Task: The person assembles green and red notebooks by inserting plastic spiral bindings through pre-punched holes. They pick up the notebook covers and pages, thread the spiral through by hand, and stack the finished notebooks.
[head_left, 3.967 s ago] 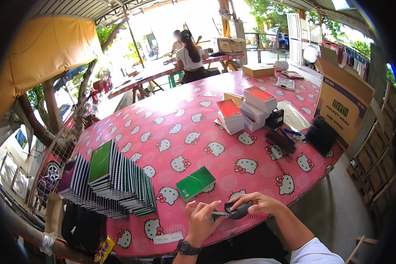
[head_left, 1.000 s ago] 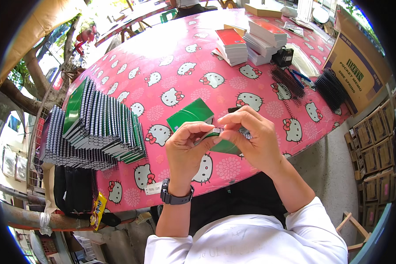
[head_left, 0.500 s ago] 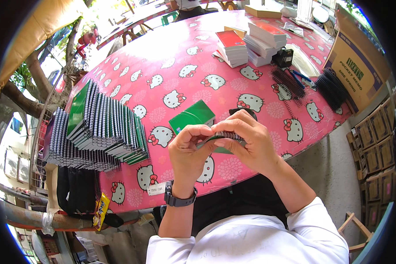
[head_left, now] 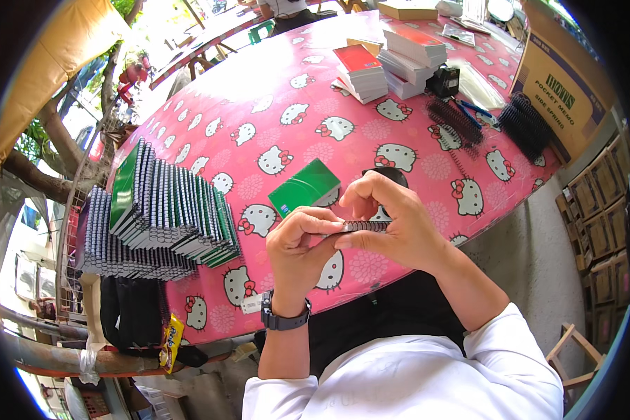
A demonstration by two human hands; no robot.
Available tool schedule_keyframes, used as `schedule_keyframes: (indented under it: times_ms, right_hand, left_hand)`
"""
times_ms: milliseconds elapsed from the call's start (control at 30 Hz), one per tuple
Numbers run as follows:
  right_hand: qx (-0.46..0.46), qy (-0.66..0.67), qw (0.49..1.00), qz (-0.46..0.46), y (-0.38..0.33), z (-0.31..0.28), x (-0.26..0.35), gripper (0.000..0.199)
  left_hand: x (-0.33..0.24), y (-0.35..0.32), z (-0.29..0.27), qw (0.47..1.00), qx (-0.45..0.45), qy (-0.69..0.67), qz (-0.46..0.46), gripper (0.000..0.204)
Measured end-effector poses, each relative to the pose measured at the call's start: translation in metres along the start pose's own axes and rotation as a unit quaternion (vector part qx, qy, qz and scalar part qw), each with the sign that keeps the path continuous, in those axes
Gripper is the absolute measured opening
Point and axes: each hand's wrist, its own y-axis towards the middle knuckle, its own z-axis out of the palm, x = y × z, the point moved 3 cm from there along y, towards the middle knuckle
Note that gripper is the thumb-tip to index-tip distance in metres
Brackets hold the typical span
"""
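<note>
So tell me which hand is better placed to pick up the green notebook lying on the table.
Left, probably. The left hand sits just below the green notebook, while the right hand is further to the side. Both hands pinch the black wire spiral.

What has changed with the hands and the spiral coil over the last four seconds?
Both hands rose off the table edge, and the left hand and right hand now pinch the black spiral coil between them above it. The green notebook and the stack of bound notebooks stayed put.
</note>
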Motion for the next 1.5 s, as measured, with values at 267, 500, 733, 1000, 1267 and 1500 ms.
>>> schedule_keyframes:
  times_ms: [267, 500, 733, 1000, 1267, 1500]
  right_hand:
    - [0.025, -0.049, 0.995, -0.08, -0.002, -0.001, -0.004, 0.023]
    - [0.053, -0.09, 0.991, -0.085, 0.001, 0.006, 0.004, 0.021]
    - [0.065, -0.15, 0.981, -0.105, 0.005, 0.011, 0.008, 0.018]
    - [0.099, -0.127, 0.976, -0.148, 0.015, 0.021, 0.008, 0.019]
    - [0.097, -0.123, 0.973, -0.172, 0.014, 0.022, 0.007, 0.019]
    - [-0.006, -0.128, 0.988, -0.088, 0.02, -0.015, -0.015, 0.062]
  left_hand:
    - [-0.002, 0.001, 0.004, 1.0, 0.0, -0.022, 0.006, 0.022]
    - [-0.003, -0.004, -0.007, 0.998, -0.018, -0.029, -0.052, 0.02]
    - [-0.005, -0.003, -0.004, 0.996, -0.065, 0.034, -0.048, 0.02]
    - [-0.023, -0.007, -0.017, 0.994, -0.066, 0.062, -0.059, 0.025]
    - [-0.025, -0.005, -0.018, 0.981, -0.031, 0.188, -0.035, 0.028]
    - [-0.105, 0.021, -0.051, 0.876, -0.091, 0.463, 0.101, 0.032]
